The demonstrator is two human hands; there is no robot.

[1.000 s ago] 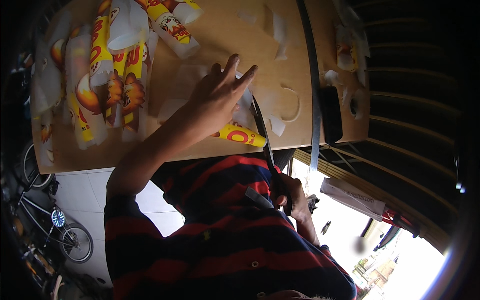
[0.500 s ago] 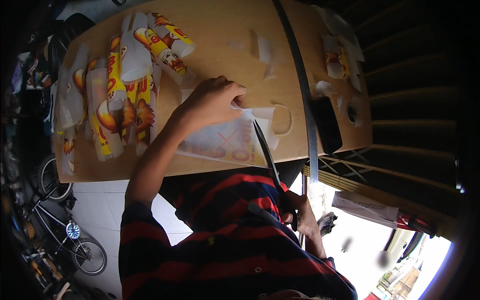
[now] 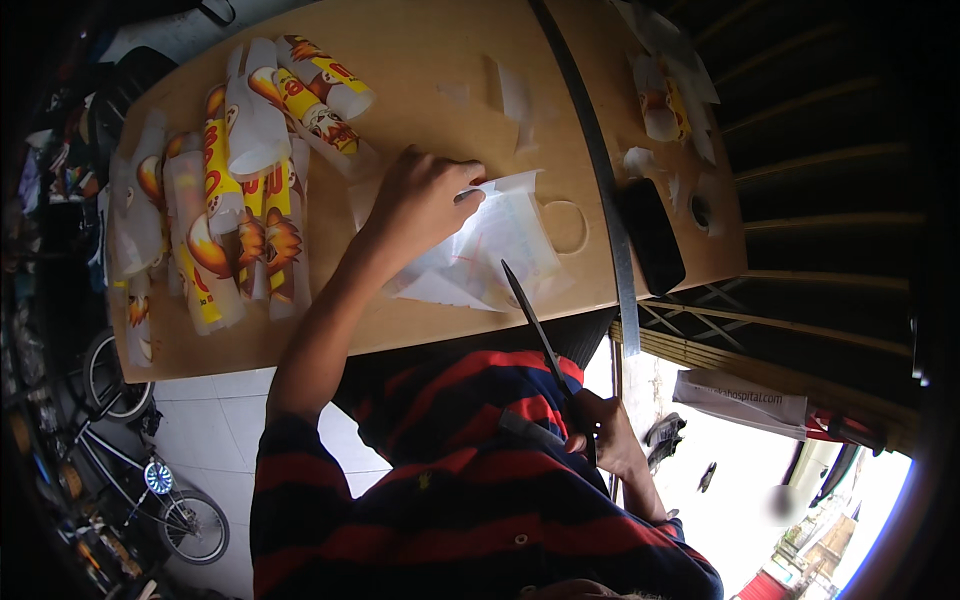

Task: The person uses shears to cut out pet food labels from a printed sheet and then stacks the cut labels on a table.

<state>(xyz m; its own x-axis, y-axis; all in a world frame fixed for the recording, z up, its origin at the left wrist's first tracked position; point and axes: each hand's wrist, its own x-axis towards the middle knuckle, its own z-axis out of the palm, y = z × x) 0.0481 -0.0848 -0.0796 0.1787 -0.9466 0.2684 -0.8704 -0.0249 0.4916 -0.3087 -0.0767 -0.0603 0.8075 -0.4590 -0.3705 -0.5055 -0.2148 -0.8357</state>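
My left hand (image 3: 425, 203) pinches the upper edge of a translucent plastic sheet (image 3: 515, 225) over the table's near part. The sheet is bent, and faint printing with a red line shows through it. Low on the right, my right hand (image 3: 605, 435) grips a pair of dark scissors (image 3: 530, 312) by the handles. Their blades point up and to the left, close together, with the tip in front of the sheet. Whether the tip touches the sheet I cannot tell.
Several rolled plastic sheets with yellow and orange prints (image 3: 225, 160) lie at the table's left. A long metal ruler (image 3: 595, 135) crosses the table (image 3: 430, 70). Right of it are a black phone (image 3: 652, 235) and a tape roll (image 3: 702, 212). A bicycle (image 3: 160, 480) stands at lower left.
My left hand has raised and turned the sheet, whose right part now stands up more. The scissors' tip has dropped slightly, down and to the left. My right hand still grips the handles.
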